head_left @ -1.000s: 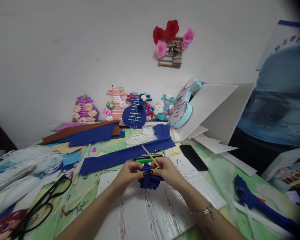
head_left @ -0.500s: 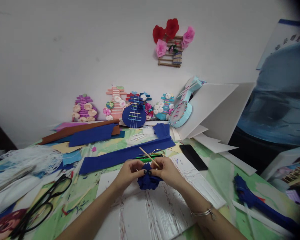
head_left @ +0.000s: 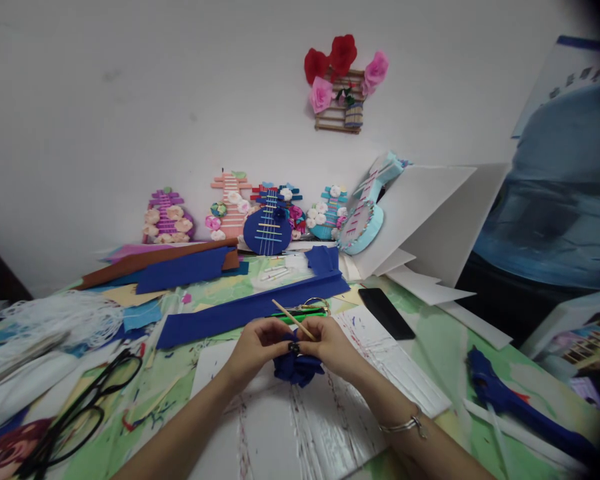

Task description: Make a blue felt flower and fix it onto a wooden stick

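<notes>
Both my hands meet over a white board at the table's near middle. Between them is a dark blue rolled flower of foam sheet. My left hand pinches its left side with closed fingers. My right hand pinches its right side and also holds a thin wooden stick that slants up to the left. A silver bracelet sits on my right wrist.
A long blue foam strip, scissors and green pens lie just beyond my hands. A black phone is to the right, a blue glue gun farther right, black glasses at left. Craft guitars line the wall.
The stick's free end has swung lower and further left. My hands and the blue flower have stayed in nearly the same place.
</notes>
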A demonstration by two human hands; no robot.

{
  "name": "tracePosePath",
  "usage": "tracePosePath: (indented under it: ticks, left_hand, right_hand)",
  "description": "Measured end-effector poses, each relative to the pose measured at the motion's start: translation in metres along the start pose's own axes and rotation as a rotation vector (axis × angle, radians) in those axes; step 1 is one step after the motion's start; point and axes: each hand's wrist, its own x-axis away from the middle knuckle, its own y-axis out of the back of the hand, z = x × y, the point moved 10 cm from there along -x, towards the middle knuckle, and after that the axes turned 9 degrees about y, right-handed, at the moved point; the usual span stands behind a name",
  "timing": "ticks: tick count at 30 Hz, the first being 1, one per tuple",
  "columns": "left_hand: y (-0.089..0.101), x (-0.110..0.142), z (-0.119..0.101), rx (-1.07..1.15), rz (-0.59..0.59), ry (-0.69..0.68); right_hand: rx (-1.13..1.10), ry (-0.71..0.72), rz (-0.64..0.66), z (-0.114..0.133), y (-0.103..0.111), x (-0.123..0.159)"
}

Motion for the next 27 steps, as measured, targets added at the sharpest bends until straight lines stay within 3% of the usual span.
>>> tracePosePath:
  ticks: [6,13,18,24,27]
  left_hand:
    - [0.004,0.000,-0.001,0.014,-0.034,0.010]
    - [-0.004,-0.002,0.006,0.132,0.052,0.047]
    - [-0.003,-0.002,0.008,0.194,0.049,0.062]
    - [0.006,-0.004,0.012,0.121,-0.020,0.088]
    - [0.010,-0.005,0.013,0.082,-0.040,0.083]
  right_hand:
    - [-0.106,-0.018,0.013,0.001,-0.003,0.002]
    - [-0.114,-0.010,-0.026,0.004,0.001,0.001]
    - [-0.121,-0.003,-0.032,0.004,0.002,0.001]
    - [0.037,0.019,-0.011,0.000,0.004,-0.001]
    - [0.215,0.102,0.015,0.011,0.006,0.000]
